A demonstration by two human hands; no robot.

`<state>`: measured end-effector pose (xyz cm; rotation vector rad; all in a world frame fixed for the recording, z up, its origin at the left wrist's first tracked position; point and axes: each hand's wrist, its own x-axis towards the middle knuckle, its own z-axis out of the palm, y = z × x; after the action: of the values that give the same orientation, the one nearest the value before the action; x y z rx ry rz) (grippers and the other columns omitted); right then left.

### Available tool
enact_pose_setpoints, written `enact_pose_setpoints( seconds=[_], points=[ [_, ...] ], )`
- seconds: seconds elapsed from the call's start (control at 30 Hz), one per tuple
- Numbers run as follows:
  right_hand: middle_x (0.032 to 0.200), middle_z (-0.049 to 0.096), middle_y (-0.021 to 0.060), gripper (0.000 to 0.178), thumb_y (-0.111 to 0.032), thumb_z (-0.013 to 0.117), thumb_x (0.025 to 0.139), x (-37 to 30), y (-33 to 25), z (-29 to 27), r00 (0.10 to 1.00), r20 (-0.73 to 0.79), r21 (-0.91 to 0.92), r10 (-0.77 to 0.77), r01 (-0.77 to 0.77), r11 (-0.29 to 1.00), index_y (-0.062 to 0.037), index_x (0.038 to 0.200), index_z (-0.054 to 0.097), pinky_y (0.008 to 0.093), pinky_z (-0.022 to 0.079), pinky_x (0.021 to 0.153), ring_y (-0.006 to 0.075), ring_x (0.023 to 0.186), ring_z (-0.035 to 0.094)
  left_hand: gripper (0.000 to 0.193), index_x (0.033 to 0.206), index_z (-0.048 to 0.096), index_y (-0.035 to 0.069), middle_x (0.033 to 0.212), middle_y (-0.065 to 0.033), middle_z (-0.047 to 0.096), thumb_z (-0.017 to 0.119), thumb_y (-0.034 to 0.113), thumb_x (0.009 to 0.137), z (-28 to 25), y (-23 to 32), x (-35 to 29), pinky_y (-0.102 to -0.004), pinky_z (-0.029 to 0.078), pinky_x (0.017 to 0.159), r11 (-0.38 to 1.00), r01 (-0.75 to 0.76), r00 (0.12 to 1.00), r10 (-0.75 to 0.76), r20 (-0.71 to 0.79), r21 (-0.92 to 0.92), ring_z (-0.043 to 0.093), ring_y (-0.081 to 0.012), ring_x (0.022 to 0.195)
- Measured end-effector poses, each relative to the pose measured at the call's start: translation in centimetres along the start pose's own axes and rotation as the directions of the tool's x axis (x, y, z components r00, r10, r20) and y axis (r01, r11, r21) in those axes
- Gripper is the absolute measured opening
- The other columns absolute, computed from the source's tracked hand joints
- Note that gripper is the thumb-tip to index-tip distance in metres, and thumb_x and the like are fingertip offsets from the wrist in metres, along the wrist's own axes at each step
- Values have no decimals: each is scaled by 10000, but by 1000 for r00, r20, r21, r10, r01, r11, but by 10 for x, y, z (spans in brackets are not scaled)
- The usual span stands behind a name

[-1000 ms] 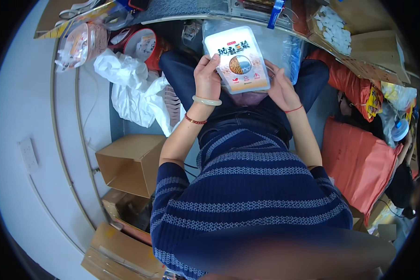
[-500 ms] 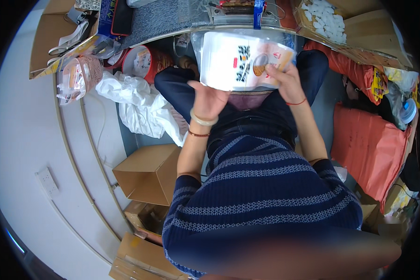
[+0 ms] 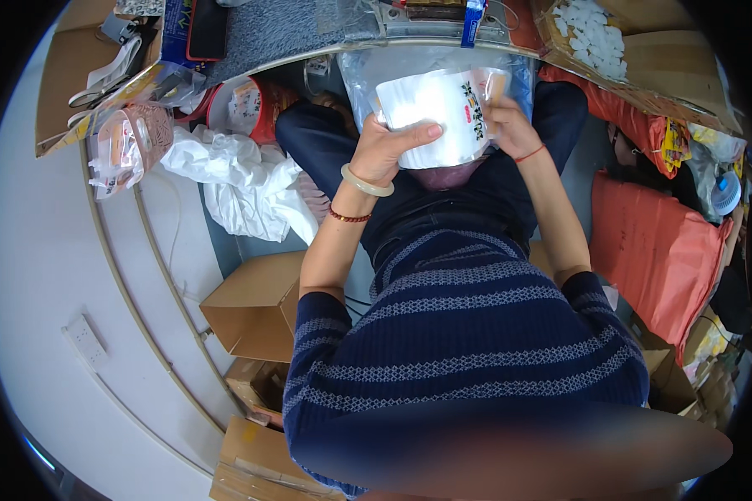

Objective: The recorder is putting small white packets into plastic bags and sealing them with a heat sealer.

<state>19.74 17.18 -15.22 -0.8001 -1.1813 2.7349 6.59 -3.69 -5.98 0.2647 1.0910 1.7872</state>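
White wall (image 3: 50,250) runs down the left side, a socket plate low on it. Seated person (image 3: 476,334) fills the centre: dark blue striped sweater, dark trousers, knees spread under the desk edge. Desk (image 3: 301,29) crosses the top, blue-grey textured mat on its surface.

Right side: coral-red wrapped bundle (image 3: 656,259), standing beside the person. Upper right: carton (image 3: 668,52), flap raised, a heap of white pieces (image 3: 591,37) inside. Left of the person: open cardboard box (image 3: 255,280), and above it crumpled white sheeting (image 3: 246,192). Translucent plastic (image 3: 358,83) lies between the knees, below the desk edge.

White printed packaging (image 3: 430,96): held over the lap between the thighs, in front of the plastic, dark lettering and a pinkish end to the right. Surface bowed, strong glare. One piece or several: cannot tell.

Red tub (image 3: 267,108) near the left knee. Left grip (image 3: 383,149): clamped on the near left part of the packaging, thumb flat on top, fingers mostly hidden. Right grip (image 3: 512,129): closed on the right end, fingers bent over it; thumb unclear.

Dark phone (image 3: 207,29) on the desk's left part. Pale bangle (image 3: 366,181) and beaded bracelet (image 3: 351,217) on the left wrist; thin red cord (image 3: 530,154) on the right.
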Motion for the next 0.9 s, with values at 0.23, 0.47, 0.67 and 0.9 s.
enact_pose_setpoints(
  seconds=[0.23, 0.47, 0.67, 0.9],
  points=[
    [1306, 547, 185, 465, -103, 522, 925, 28, 57, 5, 961, 259, 451, 97, -209, 868, 31, 1361, 428, 422, 474, 1005, 291, 1163, 581, 439, 1183, 586, -24, 1070, -85, 668, 769, 50, 790, 14, -3, 1, -305, 526, 862, 996, 11, 998, -6, 56, -91, 644, -159, 968],
    [1443, 403, 92, 544, -385, 386, 1024, 11, 17, 94, 929, 363, 506, -71, -132, 852, -78, 1464, 299, 342, 334, 1102, 201, 1312, 415, 448, 1197, 575, -19, 1102, -78, 658, 764, 49, 796, 15, -8, -1, -311, 524, 870, 992, -63, 995, 71, 76, -106, 639, -151, 975],
    [1415, 423, 91, 509, -326, 411, 1028, 28, 47, 47, 800, 500, 432, -333, 103, 896, -75, 1458, 304, 334, 328, 1105, 198, 1298, 423, 454, 1200, 573, -17, 1099, -78, 657, 768, 62, 798, 25, -6, 0, -310, 525, 865, 995, -58, 995, 64, 70, -85, 638, -148, 973],
    [1313, 544, 179, 553, -58, 585, 870, 20, 42, 4, 956, 294, 341, -11, -94, 935, 23, 1385, 397, 390, 488, 988, 271, 1160, 585, 443, 1191, 572, -22, 1081, -75, 660, 765, 64, 802, 21, 3, -5, -299, 528, 840, 997, -78, 997, 78, 20, 4, 638, -148, 961]
  ],
)
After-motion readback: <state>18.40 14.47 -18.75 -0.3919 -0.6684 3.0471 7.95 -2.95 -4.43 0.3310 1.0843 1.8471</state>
